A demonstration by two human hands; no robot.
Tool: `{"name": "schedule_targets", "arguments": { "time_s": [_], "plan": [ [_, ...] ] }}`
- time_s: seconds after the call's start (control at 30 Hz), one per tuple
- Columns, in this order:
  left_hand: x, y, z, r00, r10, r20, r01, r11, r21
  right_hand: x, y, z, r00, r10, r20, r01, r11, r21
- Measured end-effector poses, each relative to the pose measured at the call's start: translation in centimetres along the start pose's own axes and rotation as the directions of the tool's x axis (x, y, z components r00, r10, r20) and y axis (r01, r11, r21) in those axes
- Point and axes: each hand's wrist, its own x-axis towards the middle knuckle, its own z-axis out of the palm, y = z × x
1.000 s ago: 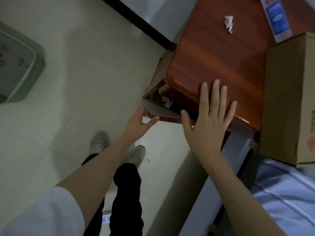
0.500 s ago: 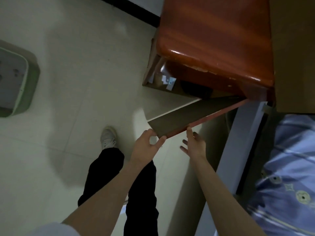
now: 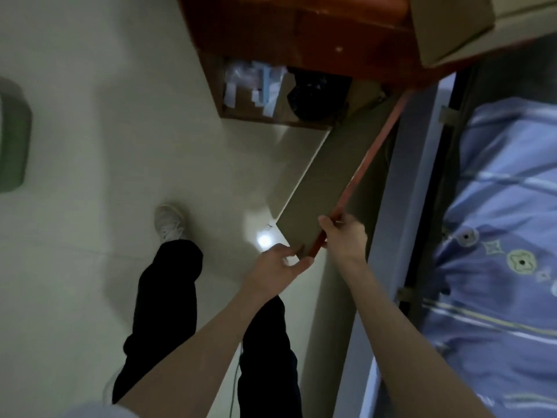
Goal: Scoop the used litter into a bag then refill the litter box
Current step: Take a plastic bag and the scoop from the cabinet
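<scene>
A red-brown wooden cabinet [image 3: 346, 40] stands at the top, its door [image 3: 328, 179] swung wide open toward me. My right hand [image 3: 343, 233] grips the door's red outer edge near its free corner. My left hand [image 3: 277, 267] touches the door's lower corner with fingers spread. Inside the cabinet lie a black bag [image 3: 316, 95] and a heap of pale plastic and paper packets [image 3: 253, 86]. The green litter box [image 3: 13, 137] shows only as a strip at the left edge of the frame.
Pale tiled floor [image 3: 120, 146] fills the left and middle. My legs in black trousers and a white shoe [image 3: 168, 221] stand below the door. A bed with a blue patterned sheet [image 3: 497, 236] runs along the right. A cardboard box [image 3: 452, 22] sits on the cabinet.
The cabinet door has swung far open, baring the shelf inside. My right hand went from the cabinet top to the door's edge. The view dropped lower and shifted right.
</scene>
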Motion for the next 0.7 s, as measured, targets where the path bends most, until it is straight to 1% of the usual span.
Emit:
{"name": "schedule_targets", "arguments": {
  "time_s": [0.07, 0.13, 0.23, 0.3, 0.4, 0.47, 0.53, 0.57, 0.63, 0.7],
  "plan": [
    [-0.3, 0.6, 3.2, 1.0, 0.019, 0.022, -0.021, 0.998, 0.056, 0.2, 1.8, -2.5, 0.997, -0.073, -0.018, 0.071, 0.991, -0.114],
    [-0.1, 1.8, 6.0, 0.995, 0.086, 0.048, -0.091, 0.989, 0.113, 0.4, 3.2, -4.7, 0.99, -0.136, -0.028, 0.124, 0.959, -0.256],
    [-0.1, 3.8, 8.1, 0.977, 0.197, 0.079, -0.204, 0.973, 0.105, 0.9, 4.7, -6.5, 0.98, -0.184, -0.071, 0.141, 0.905, -0.401],
    [0.2, 4.4, 8.4, 0.963, 0.238, 0.129, -0.257, 0.953, 0.158, 1.1, 5.4, -7.0, 0.973, -0.202, -0.116, 0.133, 0.891, -0.433],
    [1.2, 3.2, 7.4, 0.959, 0.256, 0.118, -0.28, 0.915, 0.291, 1.3, 7.0, -7.3, 0.958, -0.235, -0.162, 0.143, 0.887, -0.438],
    [1.6, 1.9, 5.8, 0.968, 0.221, 0.123, -0.253, 0.86, 0.443, 0.9, 7.7, -7.2, 0.948, -0.256, -0.191, 0.157, 0.895, -0.418],
    [1.6, 0.9, 4.0, 0.969, 0.197, 0.148, -0.246, 0.761, 0.6, 0.5, 8.2, -7.4, 0.943, -0.26, -0.206, 0.154, 0.894, -0.421],
    [1.6, 0.6, 3.0, 0.965, 0.213, 0.153, -0.26, 0.708, 0.657, 0.3, 8.3, -7.6, 0.945, -0.255, -0.204, 0.145, 0.888, -0.436],
    [1.7, 0.5, 1.5, 0.96, 0.224, 0.167, -0.273, 0.623, 0.733, 0.1, 8.3, -8.5, 0.952, -0.231, -0.2, 0.112, 0.874, -0.472],
    [1.8, 1.0, 0.3, 0.961, 0.224, 0.163, -0.264, 0.561, 0.785, 0.3, 8.1, -9.3, 0.952, -0.232, -0.2, 0.107, 0.863, -0.493]
  ]
}}
